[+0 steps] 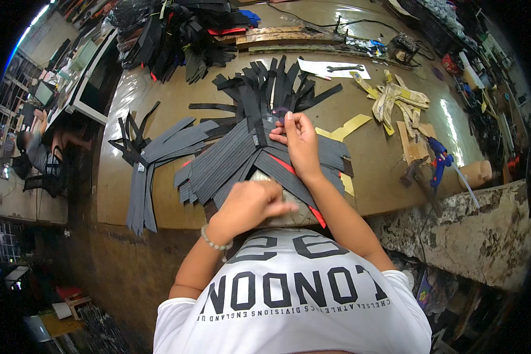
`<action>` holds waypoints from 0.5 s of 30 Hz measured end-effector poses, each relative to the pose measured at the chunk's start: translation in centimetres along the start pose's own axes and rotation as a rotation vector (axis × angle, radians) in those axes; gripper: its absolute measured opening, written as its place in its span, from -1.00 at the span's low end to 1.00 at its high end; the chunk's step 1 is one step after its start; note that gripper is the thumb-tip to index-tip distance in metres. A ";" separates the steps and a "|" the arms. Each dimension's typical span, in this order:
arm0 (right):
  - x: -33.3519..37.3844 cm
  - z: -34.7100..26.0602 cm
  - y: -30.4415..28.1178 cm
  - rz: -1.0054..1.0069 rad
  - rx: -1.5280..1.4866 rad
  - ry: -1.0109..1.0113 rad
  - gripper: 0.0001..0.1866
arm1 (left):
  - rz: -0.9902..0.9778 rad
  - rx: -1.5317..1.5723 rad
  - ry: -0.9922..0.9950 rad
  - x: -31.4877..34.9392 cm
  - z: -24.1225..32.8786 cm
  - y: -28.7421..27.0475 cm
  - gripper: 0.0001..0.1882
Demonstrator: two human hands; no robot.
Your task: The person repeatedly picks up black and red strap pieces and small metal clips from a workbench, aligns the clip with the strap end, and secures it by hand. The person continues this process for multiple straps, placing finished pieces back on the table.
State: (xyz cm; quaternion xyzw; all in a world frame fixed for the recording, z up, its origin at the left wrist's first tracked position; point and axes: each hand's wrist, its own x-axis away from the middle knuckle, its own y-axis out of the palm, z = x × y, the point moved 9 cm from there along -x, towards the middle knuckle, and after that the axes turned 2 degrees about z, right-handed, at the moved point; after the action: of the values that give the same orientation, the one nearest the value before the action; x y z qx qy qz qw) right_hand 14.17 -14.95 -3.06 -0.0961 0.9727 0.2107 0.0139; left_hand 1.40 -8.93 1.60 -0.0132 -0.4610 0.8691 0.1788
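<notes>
My right hand [301, 141] is closed in a pinch over the pile of grey ribbed straps [218, 159]; whatever lies between its fingertips is too small to make out. Black straps [256, 103] fan out from the far side of that pile, beside the fingertips. Closer to my body, my left hand [251, 203] hovers by the near edge of the straps, its thumb sticking out to the right. Its fingers are curled under, partly hidden and blurred. Red strips [317, 213] show among the grey straps.
A separate grey-and-black strap bundle [147, 162] lies at left. On the right are yellow strips [398, 97], a hammer [416, 174] and a blue glue gun [439, 159]. A wrench [345, 68] rests on white paper. More black straps [177, 35] are heaped at the back.
</notes>
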 end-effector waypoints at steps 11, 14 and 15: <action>-1.5 -8.6 -3.5 -0.101 -0.194 -0.023 -0.74 | 0.695 0.104 -0.064 -0.1 -4.9 -7.8 -0.75; -1.6 -7.6 -1.8 -0.215 -0.320 0.077 -0.75 | 0.654 0.463 -0.101 -1.0 -6.8 -7.8 -0.77; -1.4 -6.3 -0.3 -0.274 -0.280 0.112 -0.75 | 0.574 0.532 -0.280 -1.4 -8.5 -6.7 -0.77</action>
State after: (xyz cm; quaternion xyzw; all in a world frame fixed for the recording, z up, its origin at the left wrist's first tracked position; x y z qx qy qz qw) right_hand 15.68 -17.61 2.62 -0.2403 0.9109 0.3345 -0.0253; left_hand 6.28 0.79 1.92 0.0236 -0.2179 0.9659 -0.1379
